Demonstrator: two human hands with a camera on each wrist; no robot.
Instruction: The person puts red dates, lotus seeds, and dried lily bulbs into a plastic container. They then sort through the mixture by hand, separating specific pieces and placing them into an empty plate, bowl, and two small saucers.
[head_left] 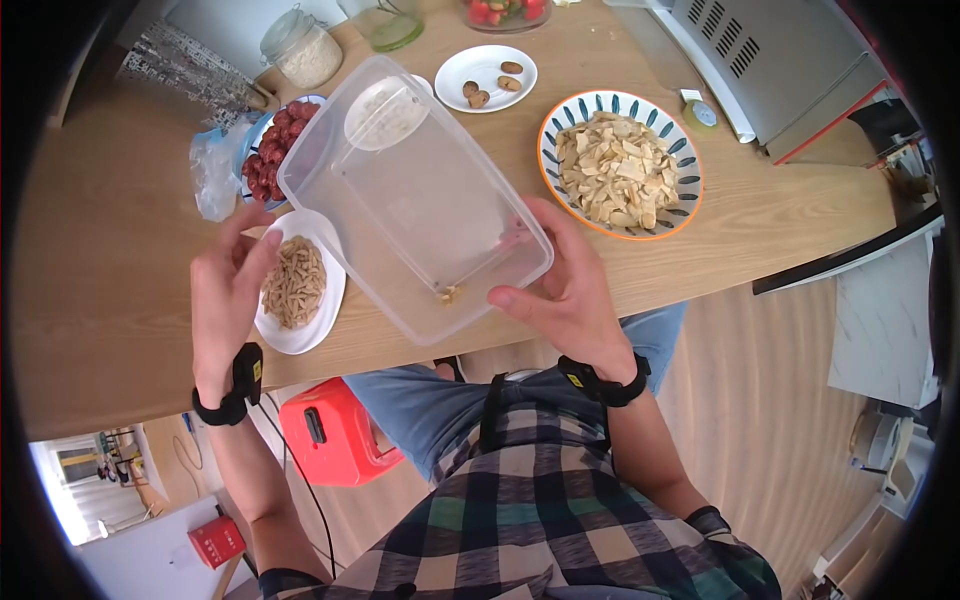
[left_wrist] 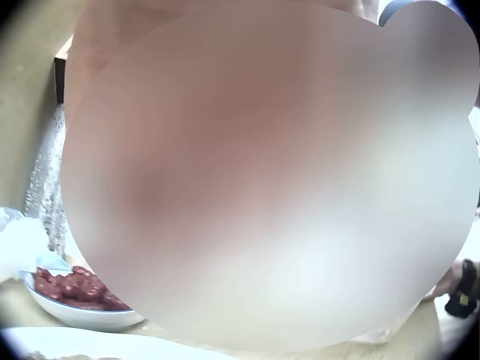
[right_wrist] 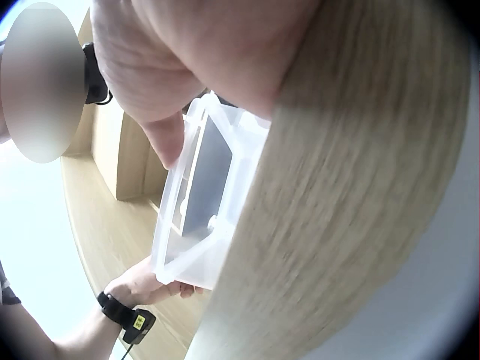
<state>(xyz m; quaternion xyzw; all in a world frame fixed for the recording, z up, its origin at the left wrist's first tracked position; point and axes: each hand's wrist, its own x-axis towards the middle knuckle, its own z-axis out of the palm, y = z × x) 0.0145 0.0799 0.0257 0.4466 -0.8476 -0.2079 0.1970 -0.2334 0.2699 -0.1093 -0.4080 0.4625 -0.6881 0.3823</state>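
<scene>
My right hand [head_left: 570, 285] grips one end of a clear plastic container [head_left: 410, 210], thumb at the rim and fingers behind the wall. The container is tilted over the table, with a few yellowish bits [head_left: 449, 294] in its near corner. My left hand [head_left: 228, 285] is just left of the container, fingers loosely bent, over the edge of a white plate [head_left: 330, 290] of short beige pieces [head_left: 295, 283]. Beyond it, dark red dried fruits [head_left: 275, 150] fill a bowl [left_wrist: 82, 316]. In the left wrist view, a blurred patch hides most of the scene.
To the right is a patterned bowl [head_left: 690, 185] of pale dried slices [head_left: 620, 165]. A small white plate [head_left: 455, 68] bears several brown pieces. Behind stand glass jars [head_left: 303, 50]; a plastic bag [head_left: 213, 180] lies left, and a grey appliance [head_left: 760, 60] stands right.
</scene>
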